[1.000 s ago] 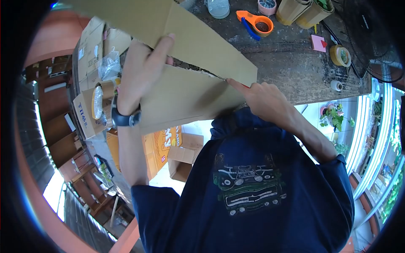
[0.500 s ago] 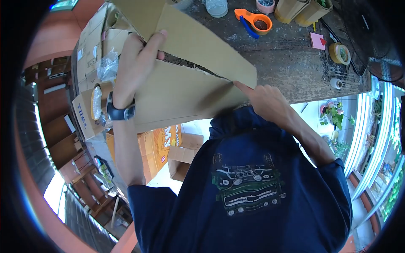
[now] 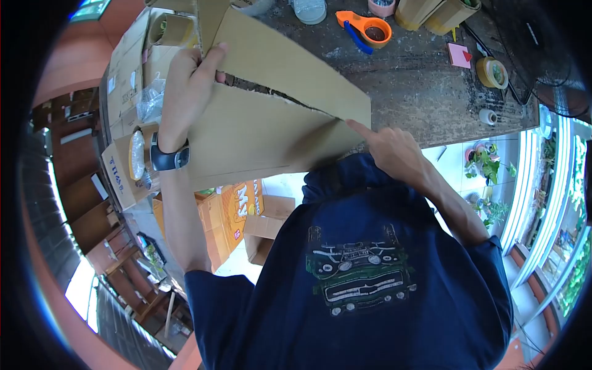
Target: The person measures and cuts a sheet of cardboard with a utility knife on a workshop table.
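Observation:
A large brown cardboard sheet (image 3: pixel 259 139) lies over the table's near edge, split by a long, ragged slit that narrows toward the right. My left hand (image 3: pixel 188 86) is closed on the cardboard at the wide left end of this slit, thumb on top. At the narrow end, by the sheet's right edge, my right hand (image 3: pixel 394 148) has its index fingertip pressed on the cardboard. Its other fingers are curled, and the thumb is hidden underneath. No tool shows in either hand.
On the dark wooden table (image 3: pixel 425 92) are an orange tape dispenser (image 3: pixel 374 31) with a blue part, pink notes (image 3: pixel 459 55), a tape roll (image 3: pixel 493 73) and a small white spool (image 3: pixel 488 116). Cardboard boxes (image 3: pixel 265 231) stand below. Bubble wrap (image 3: pixel 150 102) lies at left.
My left hand has shifted slightly left with its side of the cardboard, and the slit looks slightly longer on the left. My right hand keeps its place at the slit's narrow end.

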